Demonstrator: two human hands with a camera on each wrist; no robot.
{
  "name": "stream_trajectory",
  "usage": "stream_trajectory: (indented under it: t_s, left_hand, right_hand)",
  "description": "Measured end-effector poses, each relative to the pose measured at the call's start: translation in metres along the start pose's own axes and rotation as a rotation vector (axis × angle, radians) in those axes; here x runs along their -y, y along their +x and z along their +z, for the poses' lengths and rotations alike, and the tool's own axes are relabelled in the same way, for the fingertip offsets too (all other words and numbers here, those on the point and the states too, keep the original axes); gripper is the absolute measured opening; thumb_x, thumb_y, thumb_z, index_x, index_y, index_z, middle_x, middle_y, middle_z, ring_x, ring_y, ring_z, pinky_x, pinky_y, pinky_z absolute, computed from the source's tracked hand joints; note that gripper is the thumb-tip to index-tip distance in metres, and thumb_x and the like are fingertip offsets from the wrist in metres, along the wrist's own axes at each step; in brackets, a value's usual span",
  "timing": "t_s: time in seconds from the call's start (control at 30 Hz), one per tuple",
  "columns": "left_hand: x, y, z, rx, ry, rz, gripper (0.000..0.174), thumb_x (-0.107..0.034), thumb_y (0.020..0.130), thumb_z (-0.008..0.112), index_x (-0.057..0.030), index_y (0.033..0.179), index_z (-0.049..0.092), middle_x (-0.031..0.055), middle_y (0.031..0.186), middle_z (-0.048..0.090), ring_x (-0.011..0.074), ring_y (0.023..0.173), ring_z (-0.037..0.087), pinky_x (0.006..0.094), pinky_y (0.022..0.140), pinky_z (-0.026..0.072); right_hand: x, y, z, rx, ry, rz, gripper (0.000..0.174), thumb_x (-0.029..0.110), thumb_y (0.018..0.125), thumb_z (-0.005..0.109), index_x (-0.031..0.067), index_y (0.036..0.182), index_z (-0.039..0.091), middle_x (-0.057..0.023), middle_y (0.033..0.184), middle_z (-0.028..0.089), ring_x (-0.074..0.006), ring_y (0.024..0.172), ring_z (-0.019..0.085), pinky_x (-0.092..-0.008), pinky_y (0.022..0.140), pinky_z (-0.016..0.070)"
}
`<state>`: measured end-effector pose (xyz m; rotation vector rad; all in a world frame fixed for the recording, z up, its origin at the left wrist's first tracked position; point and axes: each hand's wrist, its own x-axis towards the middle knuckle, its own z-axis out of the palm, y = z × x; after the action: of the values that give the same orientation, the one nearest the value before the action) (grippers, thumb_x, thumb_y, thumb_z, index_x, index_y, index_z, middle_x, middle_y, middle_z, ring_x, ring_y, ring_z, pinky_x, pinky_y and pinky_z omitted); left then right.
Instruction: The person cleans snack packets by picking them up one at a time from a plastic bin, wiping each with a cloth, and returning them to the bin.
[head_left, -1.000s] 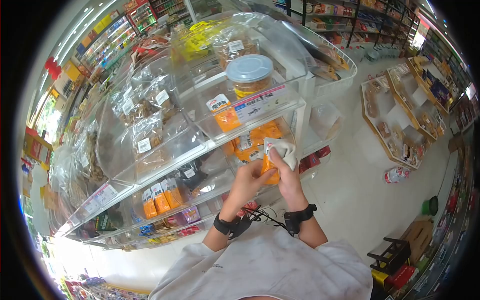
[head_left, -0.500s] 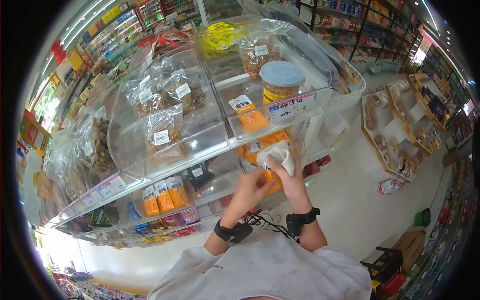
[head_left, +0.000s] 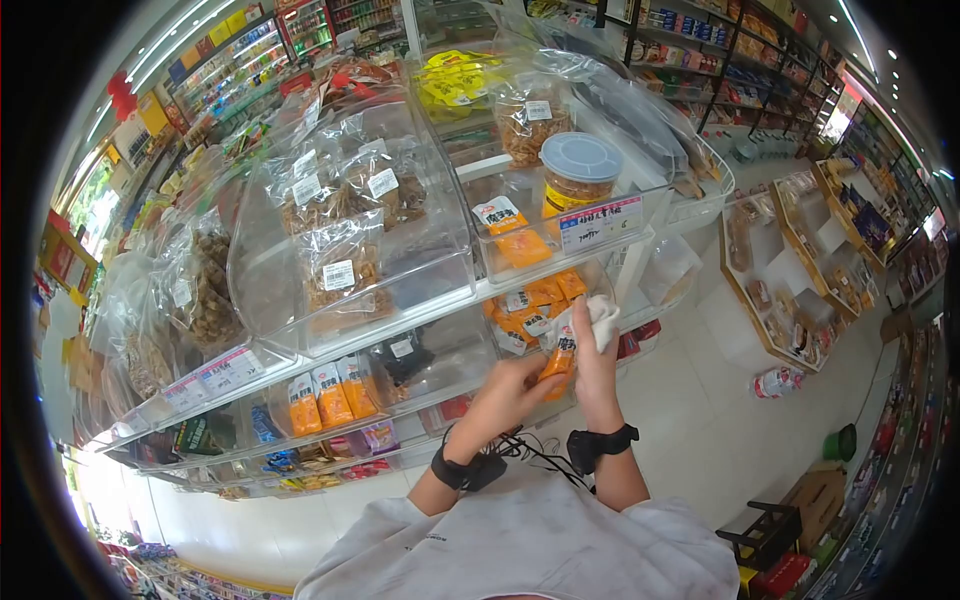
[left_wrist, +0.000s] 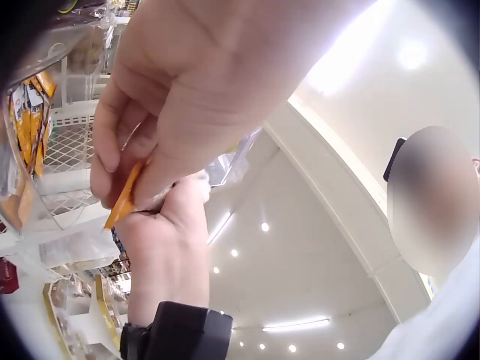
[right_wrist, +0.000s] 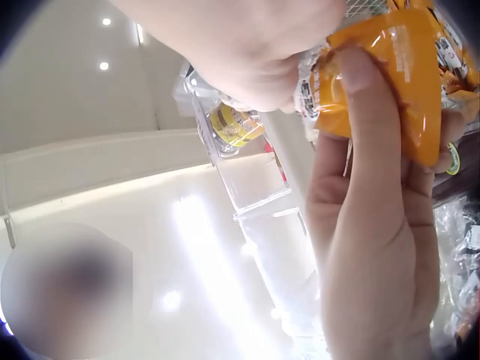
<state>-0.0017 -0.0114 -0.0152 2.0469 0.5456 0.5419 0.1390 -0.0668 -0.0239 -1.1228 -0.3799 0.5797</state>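
An orange packet [head_left: 562,358] with a white printed top is between the two hands, in front of the tray of similar packets. My left hand [head_left: 508,396] pinches its lower part; in the right wrist view the left thumb lies flat across the orange packet [right_wrist: 420,90], fingers behind. My right hand [head_left: 597,378] grips a bunched white cloth [head_left: 604,320] at the packet's upper end, thumb pointing up. The left wrist view shows the packet's edge [left_wrist: 124,201] under the left hand [left_wrist: 202,82], close against the right hand [left_wrist: 169,232]. The right fingertips are partly hidden.
Clear trays on a white rack hold bagged snacks [head_left: 340,275], a blue-lidded tub [head_left: 580,170] and loose orange packets [head_left: 518,312]. Three orange packets [head_left: 331,392] stand lower left. A price label [head_left: 600,222] fronts the upper tray. Wooden display bins [head_left: 775,270] stand at the right.
The white cloth has shifted from over the packet's top to its right side, uncovering the printed end. The head view has turned, so the rack appears further right. Both hands remain together.
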Motion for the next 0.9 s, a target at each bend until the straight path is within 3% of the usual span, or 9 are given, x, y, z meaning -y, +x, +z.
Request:
stream_trajectory:
  t_s: [0.13, 0.23, 0.27, 0.37, 0.5, 0.63, 0.77, 0.83, 0.9]
  left_hand:
    - [-0.005, 0.002, -0.001, -0.105, -0.188, -0.153, 0.028, -0.023, 0.094, 0.072, 0.0044, 0.090, 0.067, 0.0102, 0.066, 0.066, 0.0113, 0.057, 0.059, 0.0290, 0.053, 0.0463]
    - [-0.002, 0.003, -0.006, -0.067, -0.111, -0.175, 0.028, -0.023, 0.096, 0.069, 0.0045, 0.091, 0.068, 0.0057, 0.068, 0.067, 0.0087, 0.060, 0.060, 0.0255, 0.054, 0.0468]
    - [0.000, 0.002, -0.009, -0.033, -0.055, -0.171, 0.028, -0.023, 0.097, 0.069, 0.0045, 0.091, 0.069, 0.0047, 0.069, 0.067, 0.0086, 0.061, 0.060, 0.0246, 0.054, 0.0472]
    - [0.010, 0.006, -0.015, -0.325, -0.461, -0.197, 0.026, -0.020, 0.097, 0.068, 0.0048, 0.092, 0.070, 0.0034, 0.070, 0.066, 0.0078, 0.064, 0.061, 0.0246, 0.056, 0.0474]
    - [-0.003, 0.006, -0.025, -0.216, -0.559, -0.199, 0.020, -0.016, 0.096, 0.069, 0.0033, 0.101, 0.073, 0.0028, 0.077, 0.067, 0.0052, 0.066, 0.057, 0.0219, 0.054, 0.0408]
    - [0.004, 0.006, -0.013, -0.391, -0.550, -0.083, 0.018, -0.015, 0.095, 0.071, 0.0007, 0.103, 0.074, -0.0018, 0.079, 0.065, 0.0027, 0.066, 0.052, 0.0198, 0.054, 0.0355]
    - [0.006, 0.010, -0.021, -0.549, -0.541, -0.176, 0.017, -0.015, 0.095, 0.071, 0.0004, 0.102, 0.073, -0.0030, 0.078, 0.064, 0.0027, 0.065, 0.051, 0.0191, 0.055, 0.0347]
    - [0.008, 0.008, -0.020, -0.556, -0.575, -0.192, 0.017, -0.016, 0.096, 0.071, 0.0001, 0.102, 0.073, -0.0027, 0.078, 0.064, 0.0027, 0.064, 0.050, 0.0191, 0.055, 0.0344]
    - [0.008, 0.005, -0.019, -0.530, -0.596, -0.220, 0.023, -0.018, 0.096, 0.070, 0.0018, 0.107, 0.072, -0.0011, 0.079, 0.066, 0.0043, 0.067, 0.054, 0.0202, 0.060, 0.0407]
  right_hand:
    - [0.000, -0.003, 0.002, 0.106, 0.352, 0.239, 0.026, 0.025, 0.098, 0.067, 0.0053, 0.114, 0.064, -0.0012, 0.104, 0.066, -0.0089, 0.098, 0.060, -0.0266, 0.080, 0.0486]
    - [0.005, -0.013, -0.002, 0.297, -0.106, 0.000, 0.025, 0.021, 0.096, 0.070, 0.0043, 0.114, 0.065, -0.0012, 0.106, 0.068, -0.0104, 0.098, 0.062, -0.0273, 0.081, 0.0486]
    - [0.007, -0.013, -0.006, 0.292, -0.195, -0.068, 0.023, 0.019, 0.094, 0.071, 0.0012, 0.108, 0.067, -0.0041, 0.101, 0.071, -0.0116, 0.091, 0.064, -0.0284, 0.079, 0.0495]
    - [-0.001, -0.003, -0.023, 0.292, -0.417, -0.253, 0.024, 0.020, 0.094, 0.070, -0.0016, 0.104, 0.068, -0.0084, 0.092, 0.071, -0.0140, 0.082, 0.065, -0.0297, 0.075, 0.0504]
    - [-0.007, -0.015, -0.024, 0.377, -0.556, -0.263, 0.026, 0.021, 0.096, 0.068, -0.0032, 0.105, 0.067, -0.0119, 0.090, 0.071, -0.0174, 0.081, 0.067, -0.0322, 0.074, 0.0513]
    - [-0.001, -0.024, -0.016, 0.446, -0.489, -0.172, 0.030, 0.021, 0.096, 0.068, -0.0025, 0.113, 0.065, -0.0126, 0.097, 0.071, -0.0186, 0.088, 0.067, -0.0326, 0.079, 0.0512]
    - [0.003, -0.024, -0.019, 0.662, -0.481, -0.167, 0.035, 0.023, 0.096, 0.069, -0.0017, 0.121, 0.061, -0.0137, 0.104, 0.070, -0.0179, 0.094, 0.066, -0.0321, 0.082, 0.0506]
    - [-0.003, -0.023, -0.022, 0.638, -0.465, -0.162, 0.034, 0.023, 0.096, 0.069, -0.0019, 0.118, 0.063, -0.0129, 0.101, 0.071, -0.0160, 0.091, 0.065, -0.0319, 0.081, 0.0507]
    - [-0.002, -0.024, -0.022, 0.612, -0.474, -0.109, 0.032, 0.023, 0.096, 0.069, -0.0022, 0.116, 0.064, -0.0120, 0.098, 0.071, -0.0142, 0.089, 0.064, -0.0316, 0.079, 0.0508]
